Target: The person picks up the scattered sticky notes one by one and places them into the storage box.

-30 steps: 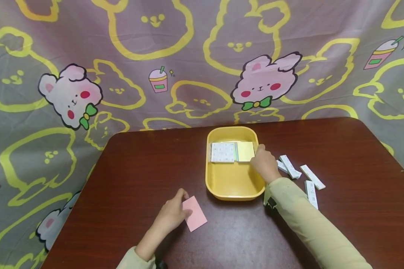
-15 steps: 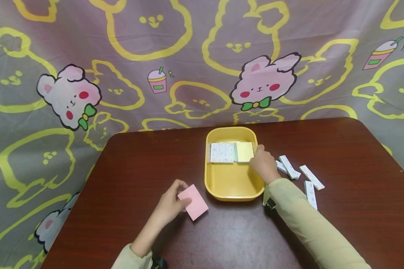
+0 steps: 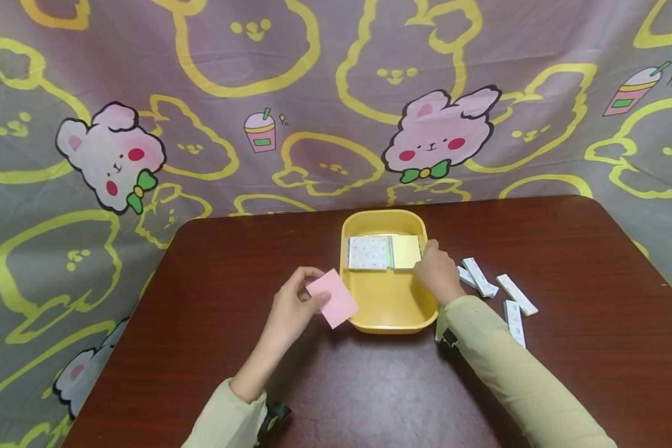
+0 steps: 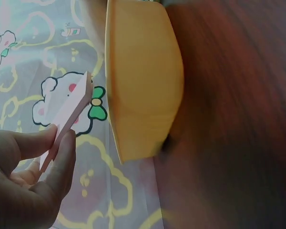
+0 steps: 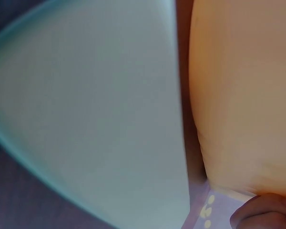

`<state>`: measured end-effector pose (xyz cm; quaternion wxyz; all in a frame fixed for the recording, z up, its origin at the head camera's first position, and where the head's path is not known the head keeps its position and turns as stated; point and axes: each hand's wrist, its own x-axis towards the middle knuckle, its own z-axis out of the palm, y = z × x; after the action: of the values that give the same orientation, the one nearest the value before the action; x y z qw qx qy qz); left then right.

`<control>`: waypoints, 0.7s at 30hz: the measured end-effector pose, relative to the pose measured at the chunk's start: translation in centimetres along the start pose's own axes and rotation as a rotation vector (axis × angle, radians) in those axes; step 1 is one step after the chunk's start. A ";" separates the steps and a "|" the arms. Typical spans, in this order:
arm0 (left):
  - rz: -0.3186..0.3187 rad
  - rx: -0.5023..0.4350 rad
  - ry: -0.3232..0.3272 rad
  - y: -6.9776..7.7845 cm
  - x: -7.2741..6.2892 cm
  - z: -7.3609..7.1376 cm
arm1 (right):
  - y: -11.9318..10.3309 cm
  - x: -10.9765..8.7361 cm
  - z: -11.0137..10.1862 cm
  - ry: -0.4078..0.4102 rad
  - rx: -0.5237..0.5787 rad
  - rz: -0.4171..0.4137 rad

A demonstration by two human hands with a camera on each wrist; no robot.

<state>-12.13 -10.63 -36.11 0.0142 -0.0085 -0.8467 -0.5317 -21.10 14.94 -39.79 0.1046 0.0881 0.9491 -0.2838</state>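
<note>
Between the thumb and fingers of my left hand [image 3: 292, 306] is a pink sticky note pad [image 3: 339, 307], held tilted just over the near-left rim of a yellow plastic tray [image 3: 389, 306]. From the left wrist, the pad [image 4: 70, 109] shows edge-on, pinched, beside the tray's outer wall [image 4: 143, 81]. My right hand [image 3: 439, 274] grips the tray's right rim, its fingertips partly hidden. Inside the tray's far half lie a yellow sticky note pad [image 3: 406, 251] and a block with a grey printed grid [image 3: 368, 252], side by side, with thin coloured edges between them.
Several narrow white printed strips [image 3: 516, 295] lie on the dark wooden table [image 3: 246, 261] right of the tray, near my right forearm. A patterned curtain [image 3: 313, 93] hangs behind the table. In the right wrist view, a blurred pale panel with a teal edge [image 5: 95, 114] fills the left side.
My left hand has lifted the pink pad and carried it forward and right, from the table in front of the tray to its near-left rim. The right hand stays on the tray.
</note>
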 end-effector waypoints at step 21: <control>-0.026 0.074 -0.047 2.7 4.6 3.4 | -0.1 -0.1 -0.1 0.002 0.004 0.009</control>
<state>-16.67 -6.41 -34.99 -0.0121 -0.0094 -0.8658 -0.5001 -20.99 14.89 -39.65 0.1046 0.0927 0.9482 -0.2852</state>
